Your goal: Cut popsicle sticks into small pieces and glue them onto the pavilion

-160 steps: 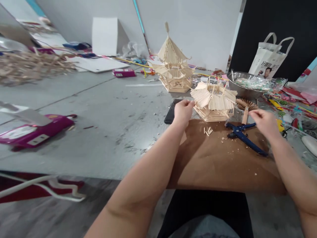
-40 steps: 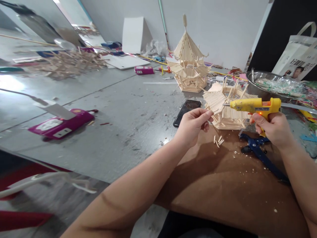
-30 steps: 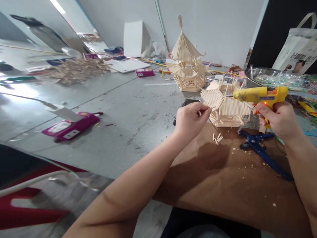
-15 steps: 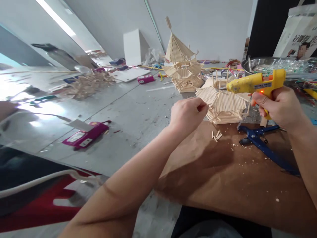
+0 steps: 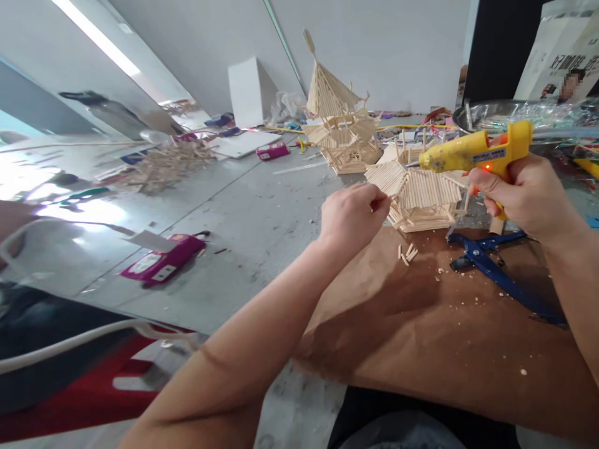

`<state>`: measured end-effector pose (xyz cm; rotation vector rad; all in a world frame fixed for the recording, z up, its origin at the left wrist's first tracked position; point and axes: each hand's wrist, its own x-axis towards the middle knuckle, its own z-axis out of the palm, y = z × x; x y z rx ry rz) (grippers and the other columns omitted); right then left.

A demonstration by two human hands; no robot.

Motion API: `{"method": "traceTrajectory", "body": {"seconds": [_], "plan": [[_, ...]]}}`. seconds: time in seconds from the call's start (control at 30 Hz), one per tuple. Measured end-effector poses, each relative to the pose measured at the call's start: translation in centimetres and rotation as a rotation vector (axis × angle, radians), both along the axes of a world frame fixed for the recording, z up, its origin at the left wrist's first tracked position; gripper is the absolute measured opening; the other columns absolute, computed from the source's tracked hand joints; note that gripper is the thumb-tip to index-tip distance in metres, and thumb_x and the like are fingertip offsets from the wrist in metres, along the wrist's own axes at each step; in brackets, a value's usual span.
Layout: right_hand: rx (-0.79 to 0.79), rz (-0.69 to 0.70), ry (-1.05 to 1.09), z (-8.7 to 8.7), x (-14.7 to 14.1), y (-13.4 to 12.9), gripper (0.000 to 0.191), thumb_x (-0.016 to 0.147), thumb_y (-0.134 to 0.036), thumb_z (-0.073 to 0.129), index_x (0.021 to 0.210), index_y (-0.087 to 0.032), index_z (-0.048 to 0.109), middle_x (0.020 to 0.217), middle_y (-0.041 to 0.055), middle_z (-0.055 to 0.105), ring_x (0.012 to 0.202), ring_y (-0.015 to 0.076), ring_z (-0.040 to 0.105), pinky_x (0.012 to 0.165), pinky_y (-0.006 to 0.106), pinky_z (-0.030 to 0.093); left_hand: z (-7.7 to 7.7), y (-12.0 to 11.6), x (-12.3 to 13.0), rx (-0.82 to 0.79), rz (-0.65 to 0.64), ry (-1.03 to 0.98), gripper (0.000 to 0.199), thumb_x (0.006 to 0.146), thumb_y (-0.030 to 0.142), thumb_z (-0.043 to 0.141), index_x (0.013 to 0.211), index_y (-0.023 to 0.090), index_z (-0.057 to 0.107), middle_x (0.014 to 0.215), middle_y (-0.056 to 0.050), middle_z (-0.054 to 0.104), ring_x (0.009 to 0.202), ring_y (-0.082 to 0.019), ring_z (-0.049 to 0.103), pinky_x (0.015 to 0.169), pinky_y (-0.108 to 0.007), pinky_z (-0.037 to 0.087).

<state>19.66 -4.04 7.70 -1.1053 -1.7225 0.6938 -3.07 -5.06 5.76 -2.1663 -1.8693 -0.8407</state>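
Observation:
My right hand (image 5: 533,187) is wrapped round the handle of a yellow hot glue gun (image 5: 463,153), whose small light glows orange-red. The gun's nozzle points left, just over the roof of a small stick-built pavilion (image 5: 430,190). At that pavilion's left side is my left hand (image 5: 350,209), fingers curled in; whatever they pinch is hidden. Several short cut sticks (image 5: 408,254) lie on brown paper (image 5: 421,324) below the pavilion. Blue-handled cutters (image 5: 505,280) rest on the paper under my right hand.
A taller stick pagoda (image 5: 344,125) stands behind. A pile of sticks (image 5: 163,162) and a purple power strip (image 5: 166,259) are on the left. A metal bowl with clear plastic wrapping (image 5: 510,118) sits at the back right. A person's arm (image 5: 14,227) shows at the left edge.
The view has shifted slightly. Both hands keep nearly the same pose, and the glue gun's nozzle stays over the pavilion roof.

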Motion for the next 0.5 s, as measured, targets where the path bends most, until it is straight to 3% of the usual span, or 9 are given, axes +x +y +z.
{"method": "traceTrajectory", "body": {"seconds": [0.5], "plan": [[0.042,0.008,-0.023,-0.2,0.0,0.1,0.027,0.073,-0.045,0.060,0.076,-0.018,0.056,0.061,-0.0008,0.056,0.042,0.0071,0.040,0.041,0.026,0.031,1.0,-0.1,0.0,-0.098,0.014,0.108,0.022,0.073,0.023,0.047,0.071,0.016,0.067,0.070,-0.006,0.068,0.062,-0.016,0.059,0.058,-0.027,0.040]]}}
